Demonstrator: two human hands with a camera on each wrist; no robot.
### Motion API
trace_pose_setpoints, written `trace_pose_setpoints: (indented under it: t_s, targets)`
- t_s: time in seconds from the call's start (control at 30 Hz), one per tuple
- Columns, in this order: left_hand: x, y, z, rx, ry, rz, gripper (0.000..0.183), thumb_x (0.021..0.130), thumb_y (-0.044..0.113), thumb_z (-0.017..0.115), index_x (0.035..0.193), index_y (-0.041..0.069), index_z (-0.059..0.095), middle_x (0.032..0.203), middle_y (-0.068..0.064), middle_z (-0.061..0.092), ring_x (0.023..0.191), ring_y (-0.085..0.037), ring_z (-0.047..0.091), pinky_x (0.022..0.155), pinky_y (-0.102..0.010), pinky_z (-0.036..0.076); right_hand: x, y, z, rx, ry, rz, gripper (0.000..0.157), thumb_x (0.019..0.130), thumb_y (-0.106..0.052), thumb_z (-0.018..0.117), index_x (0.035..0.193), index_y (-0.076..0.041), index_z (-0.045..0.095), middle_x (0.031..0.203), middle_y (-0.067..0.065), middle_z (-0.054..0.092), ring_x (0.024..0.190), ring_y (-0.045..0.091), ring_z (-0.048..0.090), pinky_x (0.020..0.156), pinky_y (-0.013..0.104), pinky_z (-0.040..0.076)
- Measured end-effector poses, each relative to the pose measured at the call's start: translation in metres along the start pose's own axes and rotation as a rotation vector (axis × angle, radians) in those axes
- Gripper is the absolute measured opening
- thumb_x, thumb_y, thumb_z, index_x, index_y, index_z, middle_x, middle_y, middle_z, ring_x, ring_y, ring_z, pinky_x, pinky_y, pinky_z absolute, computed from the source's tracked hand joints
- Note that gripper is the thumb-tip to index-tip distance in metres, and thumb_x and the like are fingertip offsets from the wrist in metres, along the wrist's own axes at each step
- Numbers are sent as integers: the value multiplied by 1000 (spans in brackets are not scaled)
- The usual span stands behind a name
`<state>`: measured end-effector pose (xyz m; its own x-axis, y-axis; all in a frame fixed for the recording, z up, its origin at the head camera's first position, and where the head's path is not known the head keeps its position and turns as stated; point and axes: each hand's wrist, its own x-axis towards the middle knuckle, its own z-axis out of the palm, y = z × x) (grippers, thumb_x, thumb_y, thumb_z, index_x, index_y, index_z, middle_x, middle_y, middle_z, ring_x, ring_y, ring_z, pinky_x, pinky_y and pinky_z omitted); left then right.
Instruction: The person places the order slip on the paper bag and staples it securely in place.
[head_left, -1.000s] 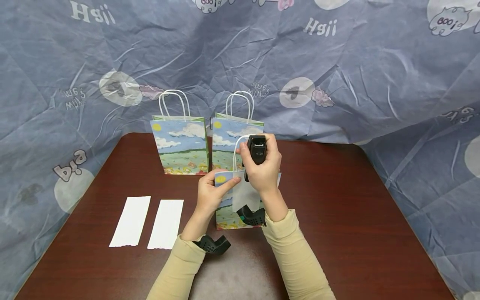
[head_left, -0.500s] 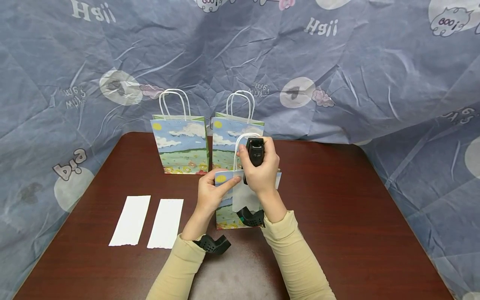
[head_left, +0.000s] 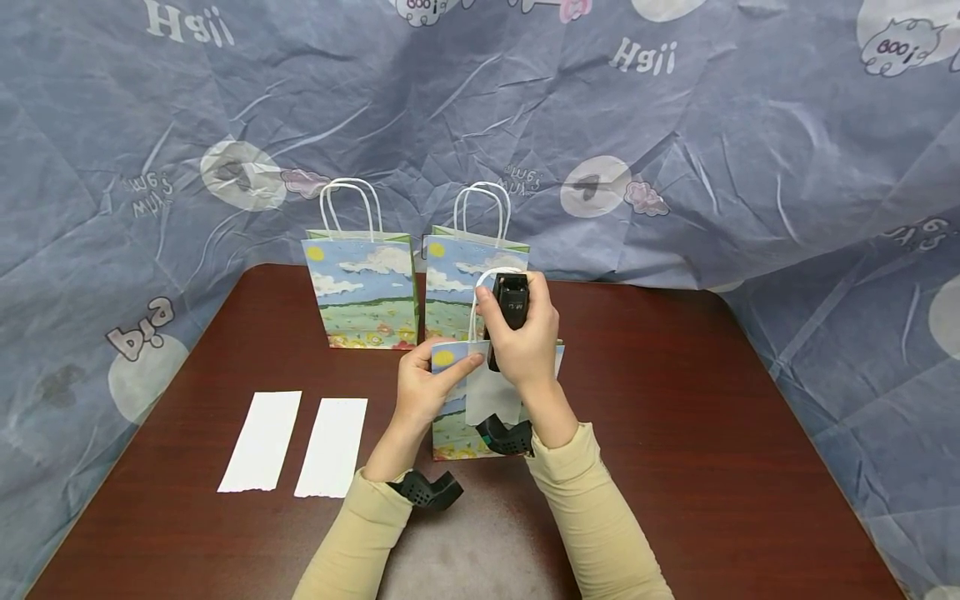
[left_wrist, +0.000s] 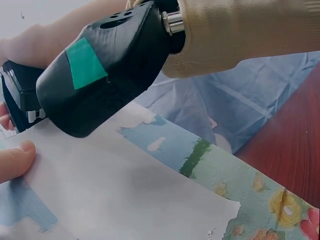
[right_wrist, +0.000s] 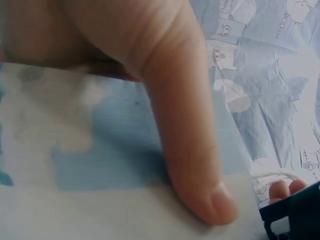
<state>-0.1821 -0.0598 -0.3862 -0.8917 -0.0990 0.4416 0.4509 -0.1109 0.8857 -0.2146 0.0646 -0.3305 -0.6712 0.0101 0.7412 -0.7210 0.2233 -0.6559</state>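
A paper gift bag (head_left: 452, 440) with a painted sky-and-meadow print stands upright in front of me. My left hand (head_left: 420, 385) pinches its top edge, the thumb lying over a white paper slip (head_left: 489, 402) on the bag's front. In my right hand (head_left: 529, 346) is a black stapler (head_left: 513, 302), gripped upright at the top edge. The left wrist view has the stapler (left_wrist: 22, 92) right at the edge of the slip (left_wrist: 120, 175). In the right wrist view, my left thumb (right_wrist: 192, 150) presses on the slip. The stapler's jaws are largely hidden by my right hand.
Two matching gift bags, one at left (head_left: 363, 292) and one behind the held bag (head_left: 450, 292), stand at the table's back. Two white paper slips, one (head_left: 262, 442) left of the other (head_left: 332, 447), lie on the brown table (head_left: 675, 433). A printed cloth (head_left: 420, 108) hangs behind.
My right hand has dipped slightly with the stapler, which tilts a little differently. The left hand and the bag have stayed nearly in place.
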Motion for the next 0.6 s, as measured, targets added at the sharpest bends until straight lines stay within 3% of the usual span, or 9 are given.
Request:
trace_pose_setpoints:
  t_s: [0.17,0.6]
  targets:
    - [0,0,1,-9,-6,4,17,77,-8,72,90,-15,63,72,-1,57,63,-10,55,55,-22,44,-2,2,2,-68,19,-11,23,88,-14,65,97,2,51,71,11,58,52,16,54,45,26,44]
    - [0,2,-1,5,-25,-31,19,77,-8,72,92,-14,63,71,0,58,58,-8,55,53,-23,44,-1,8,8,-67,101,-63,21,86,-13,65,91,4,54,69,12,58,49,18,53,43,27,43]
